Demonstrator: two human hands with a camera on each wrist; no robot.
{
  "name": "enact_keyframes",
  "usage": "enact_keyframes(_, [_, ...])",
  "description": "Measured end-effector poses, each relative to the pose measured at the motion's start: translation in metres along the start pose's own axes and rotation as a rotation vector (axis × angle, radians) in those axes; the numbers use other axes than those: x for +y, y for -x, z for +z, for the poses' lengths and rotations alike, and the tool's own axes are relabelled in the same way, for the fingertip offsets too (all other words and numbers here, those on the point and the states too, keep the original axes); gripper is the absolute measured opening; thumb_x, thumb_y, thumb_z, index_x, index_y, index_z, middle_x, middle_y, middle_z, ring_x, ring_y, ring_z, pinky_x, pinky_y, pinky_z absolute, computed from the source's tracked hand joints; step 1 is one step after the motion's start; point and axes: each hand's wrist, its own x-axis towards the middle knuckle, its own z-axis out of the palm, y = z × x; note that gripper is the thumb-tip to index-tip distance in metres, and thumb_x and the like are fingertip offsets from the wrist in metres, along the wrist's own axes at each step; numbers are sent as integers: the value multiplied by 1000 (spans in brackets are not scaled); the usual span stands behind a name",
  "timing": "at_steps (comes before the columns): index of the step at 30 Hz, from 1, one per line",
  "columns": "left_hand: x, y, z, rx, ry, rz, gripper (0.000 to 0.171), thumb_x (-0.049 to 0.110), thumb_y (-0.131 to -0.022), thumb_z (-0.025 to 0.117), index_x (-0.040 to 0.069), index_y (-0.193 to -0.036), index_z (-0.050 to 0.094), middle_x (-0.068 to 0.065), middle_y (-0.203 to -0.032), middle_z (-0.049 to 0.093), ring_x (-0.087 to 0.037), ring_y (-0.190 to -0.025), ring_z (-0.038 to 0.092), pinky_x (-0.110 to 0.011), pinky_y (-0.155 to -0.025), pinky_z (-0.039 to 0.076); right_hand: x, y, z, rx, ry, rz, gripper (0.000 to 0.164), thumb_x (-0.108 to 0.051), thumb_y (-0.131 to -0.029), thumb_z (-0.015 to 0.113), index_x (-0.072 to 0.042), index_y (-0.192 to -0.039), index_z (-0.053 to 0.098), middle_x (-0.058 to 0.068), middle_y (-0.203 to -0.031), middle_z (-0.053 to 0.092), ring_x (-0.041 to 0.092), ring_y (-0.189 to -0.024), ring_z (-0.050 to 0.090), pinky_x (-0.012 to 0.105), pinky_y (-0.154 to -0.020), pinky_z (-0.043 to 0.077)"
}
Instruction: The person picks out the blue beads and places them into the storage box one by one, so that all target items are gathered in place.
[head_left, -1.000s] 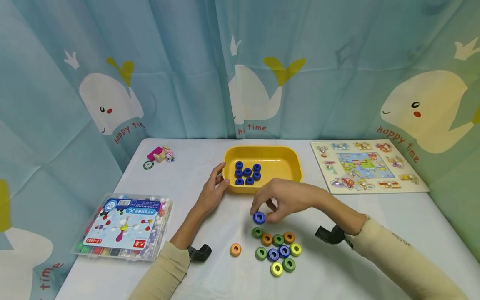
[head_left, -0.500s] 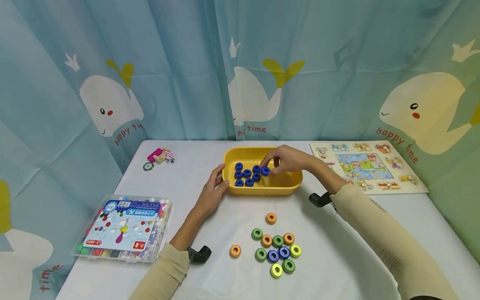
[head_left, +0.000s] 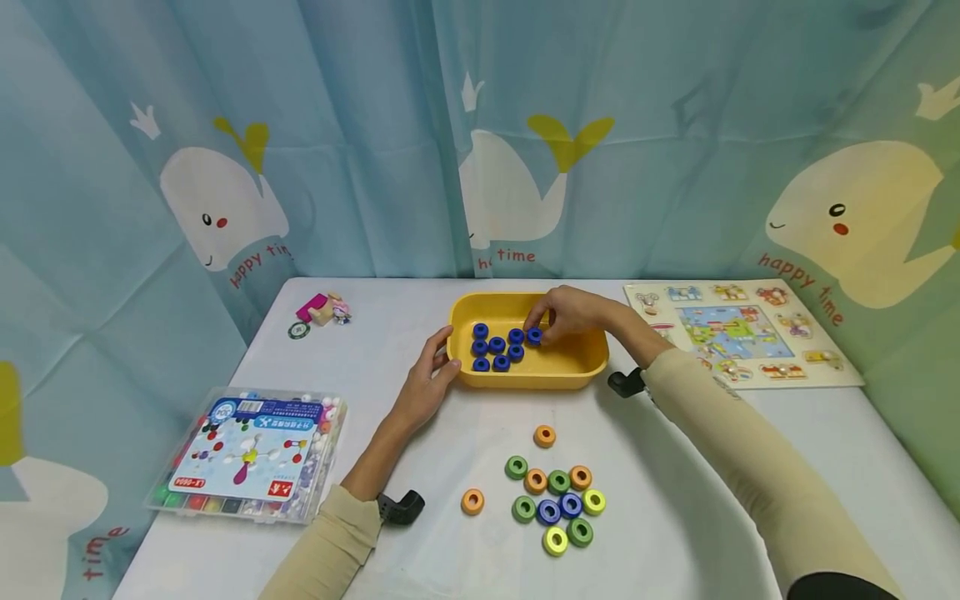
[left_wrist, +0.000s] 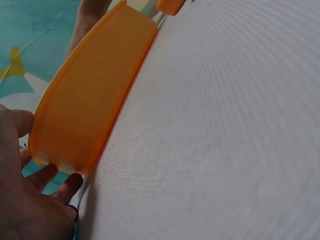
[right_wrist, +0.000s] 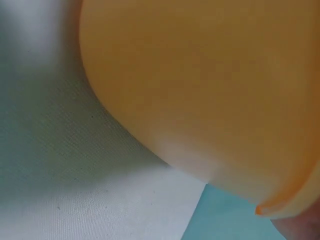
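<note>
The yellow tray holds several dark blue rings grouped in its left half. My right hand reaches over the tray and pinches one blue ring low inside, just right of the others. At the tray's left end, my left hand grips the rim; the left wrist view shows its fingers curved about the end of the tray wall. In the right wrist view the tray's outer wall covers most of the picture and hides the pinched ring.
In front of the tray lie loose green, orange, blue and yellow rings, with one orange ring apart at left. A lidded bead box sits left, small toys back left, a puzzle board at right.
My right hand has carried a blue ring from above the loose rings forward into the tray, uncovering an orange ring on the table. My left hand keeps its place at the tray.
</note>
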Motion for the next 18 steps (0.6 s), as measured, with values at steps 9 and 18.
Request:
enact_keyframes(9, [0, -1, 1, 2, -8, 0, 55, 24, -97, 47, 27, -147, 24, 6, -149, 27, -20, -124, 43, -44, -103, 32, 2, -5, 2, -32, -12, 48, 25, -17, -77, 76, -18, -102, 73, -7, -94, 66, 16, -82, 57, 29, -73, 49])
enact_keyframes(18, [2, 1, 1, 22, 2, -5, 54, 23, -97, 49, 25, -146, 27, 8, -146, 30, -19, -122, 45, -42, -102, 33, -2, -3, 0, -14, -2, 37, 26, -19, -77, 76, -20, -103, 72, -9, -98, 67, 16, -83, 58, 29, -74, 49])
